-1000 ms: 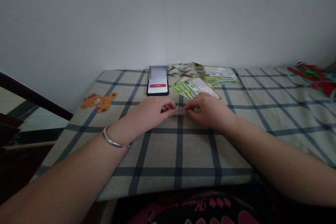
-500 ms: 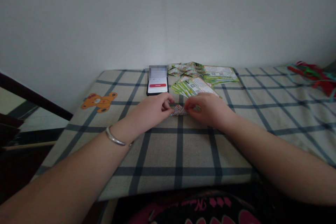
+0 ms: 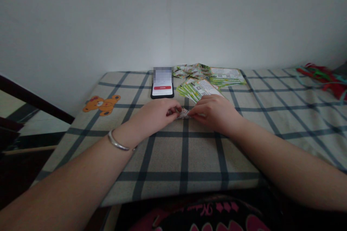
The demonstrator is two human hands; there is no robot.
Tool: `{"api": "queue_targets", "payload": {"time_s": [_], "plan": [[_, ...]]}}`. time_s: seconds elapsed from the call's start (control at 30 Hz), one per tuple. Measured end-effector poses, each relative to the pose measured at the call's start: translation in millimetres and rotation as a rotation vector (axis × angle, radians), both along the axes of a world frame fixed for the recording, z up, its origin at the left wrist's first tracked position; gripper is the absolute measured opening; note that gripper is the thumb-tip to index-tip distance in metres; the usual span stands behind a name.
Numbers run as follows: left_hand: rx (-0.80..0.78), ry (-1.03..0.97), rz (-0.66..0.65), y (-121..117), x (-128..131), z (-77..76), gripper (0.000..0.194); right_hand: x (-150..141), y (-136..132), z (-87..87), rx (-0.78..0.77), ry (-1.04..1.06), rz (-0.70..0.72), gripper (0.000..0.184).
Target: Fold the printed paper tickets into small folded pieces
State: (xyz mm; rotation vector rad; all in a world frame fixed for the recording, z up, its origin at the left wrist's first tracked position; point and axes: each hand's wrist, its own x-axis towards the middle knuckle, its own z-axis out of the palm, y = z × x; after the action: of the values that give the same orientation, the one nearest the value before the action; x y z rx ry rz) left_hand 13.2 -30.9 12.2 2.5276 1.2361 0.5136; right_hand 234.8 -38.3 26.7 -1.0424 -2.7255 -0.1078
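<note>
Between my two hands is a small piece of folded printed paper (image 3: 183, 113), partly covered by my fingers, low over the checked tablecloth (image 3: 168, 155). My left hand (image 3: 159, 112), with a silver bangle at the wrist, pinches its left end between thumb and curled fingers. On the other side, the fingertips of my right hand (image 3: 214, 112) are pressed together on the paper's right end. Just beyond my right hand lies a fan of green and white printed leaflets (image 3: 199, 88). Past my left hand rests a phone (image 3: 162, 90) with a lit screen.
Folded paper pieces (image 3: 192, 70) sit by the wall, beside another stack of leaflets (image 3: 229, 75). An orange teddy bear cutout (image 3: 102, 105) lies on the left of the table. Red and green cloth (image 3: 325, 79) is bunched at the far right.
My fingers have come closer together on the folded paper, so less of it shows. My right hand's fingertips have shifted slightly left. The phone and leaflets stay where they were.
</note>
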Motion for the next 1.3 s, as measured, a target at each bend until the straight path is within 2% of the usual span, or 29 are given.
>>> {"api": "queue_targets", "payload": {"time_s": [0.3, 0.5, 0.77, 1.0, 1.3], "plan": [[0.149, 0.148, -0.088, -1, -3, -0.4, 0.018, -2, -2, 0.2, 0.019, -0.014, -0.002, 0.017], [0.16, 0.207, -0.068, -5, 0, 4.9, 0.018, -3, -3, -1.4, 0.014, -0.042, -0.016, 0.018], [0.25, 0.17, -0.139, -1, 3, -1.2, 0.014, -4, -3, -2.6, 0.016, -0.048, 0.027, 0.018], [0.192, 0.117, -0.176, 4, 0, -1.7, 0.014, -2, -3, -4.6, 0.077, -0.033, 0.111, 0.024], [0.182, 0.083, -0.241, 13, -3, -6.2, 0.012, -1, 3, -12.7, -0.086, 0.128, 0.075, 0.027]]}}
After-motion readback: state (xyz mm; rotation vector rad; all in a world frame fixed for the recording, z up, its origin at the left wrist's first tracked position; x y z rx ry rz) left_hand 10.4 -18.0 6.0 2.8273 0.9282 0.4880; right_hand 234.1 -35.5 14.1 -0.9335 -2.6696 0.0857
